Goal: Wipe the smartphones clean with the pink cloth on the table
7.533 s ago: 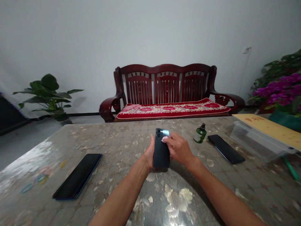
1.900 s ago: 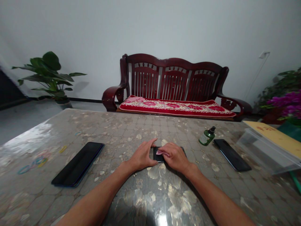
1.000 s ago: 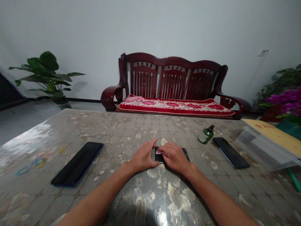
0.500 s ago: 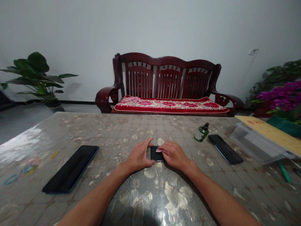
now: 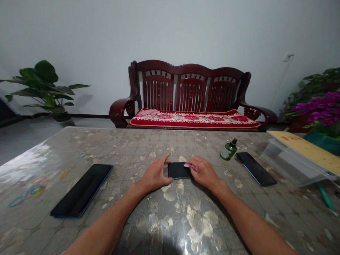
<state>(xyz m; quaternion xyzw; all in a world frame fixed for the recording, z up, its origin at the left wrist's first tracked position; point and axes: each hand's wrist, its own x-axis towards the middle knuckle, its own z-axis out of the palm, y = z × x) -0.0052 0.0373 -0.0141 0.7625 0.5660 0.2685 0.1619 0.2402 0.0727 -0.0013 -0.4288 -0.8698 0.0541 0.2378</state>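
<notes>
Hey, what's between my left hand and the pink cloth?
The dark face of a phone shows between your left hand and the pink cloth in your right hand, in the head view.

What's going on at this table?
A person's left hand holds one end of a flat black rectangular phone lying crosswise on the grey-brown floral table. Their right hand holds a small pink cloth over the phone's other end. To the right, a black-topped green bottle stands beside another black rectangular phone.
</notes>
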